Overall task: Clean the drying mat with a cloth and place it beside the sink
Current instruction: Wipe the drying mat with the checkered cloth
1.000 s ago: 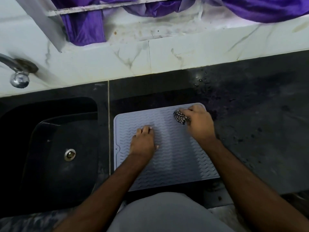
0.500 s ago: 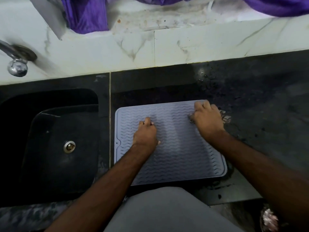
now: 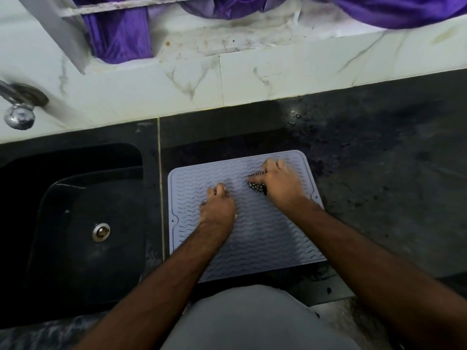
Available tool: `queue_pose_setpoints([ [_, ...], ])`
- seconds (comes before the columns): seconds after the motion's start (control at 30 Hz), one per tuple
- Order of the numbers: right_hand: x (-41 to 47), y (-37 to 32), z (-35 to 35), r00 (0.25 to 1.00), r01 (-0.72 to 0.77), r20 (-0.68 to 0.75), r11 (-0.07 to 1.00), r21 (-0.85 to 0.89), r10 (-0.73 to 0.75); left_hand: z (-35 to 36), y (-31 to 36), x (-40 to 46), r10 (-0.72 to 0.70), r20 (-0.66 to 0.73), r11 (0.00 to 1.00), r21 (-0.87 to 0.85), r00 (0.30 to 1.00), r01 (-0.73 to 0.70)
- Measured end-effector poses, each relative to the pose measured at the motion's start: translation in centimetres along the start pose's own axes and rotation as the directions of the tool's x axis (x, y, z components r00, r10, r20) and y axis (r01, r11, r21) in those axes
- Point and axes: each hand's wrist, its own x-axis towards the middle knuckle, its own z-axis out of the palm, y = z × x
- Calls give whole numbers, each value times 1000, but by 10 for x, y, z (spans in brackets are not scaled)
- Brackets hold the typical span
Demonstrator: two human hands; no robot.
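While you are leaning over the dark worktop (image 3: 366,173), its black stone is stretching from the sink on your left across to the right edge of the view, with some wet-looking specks glinting near the back. Behind it, the pale marbled wall ledge (image 3: 278,79) is running the full width, stained along its top, and purple cloth (image 3: 121,36) is hanging down over it from above.

The black sink (image 3: 63,188) is sitting sunk into the worktop on your left, its metal drain (image 3: 101,231) showing in the basin floor and a shiny tap knob (image 3: 19,118) sticking out from the wall above its far corner.

The grey drying mat (image 3: 265,238) is lying flat on the worktop just beside the sink, its left edge running close along the pale seam line between the two. Its surface is showing rows of wavy ridges inside a raised border.

Your left hand (image 3: 218,205) is resting on the middle of the mat, fingertips bent down onto the ridges and holding nothing. Your right hand (image 3: 280,184) is pressing down near the mat's far right corner, fingers curled tight around a small dark speckled cloth (image 3: 257,185), which is bunched under the hand and touching the mat, with only a bit of it peeking out on the left side of the hand.
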Motion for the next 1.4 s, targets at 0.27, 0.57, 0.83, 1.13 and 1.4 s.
queue_pose_setpoints([
  [0.27, -8, 31, -13, 977, -212, -64, 917, -339, 202, 0, -3, 2, 5, 1, 999, -43, 1000, -5],
  [0.57, -21, 28, -33, 995, -95, -35, 992, -82, 92, -4, 6, -5, 4, 25, 998, 58, 1000, -5],
  [0.83, -2, -3, 6, 999, 30, 34, 996, -86, -27, -7, 7, -8, -15, 34, 999, 48, 999, 14],
  [1.13, -13, 13, -12, 967, -244, -32, 892, -381, 251, -8, 6, -6, -15, 40, 1000, 27, 999, 14],
  [1.4, -22, 38, -36, 955, -277, 60, 947, -163, 289, -5, 8, -7, 1, 28, 996, 86, 1000, -3],
])
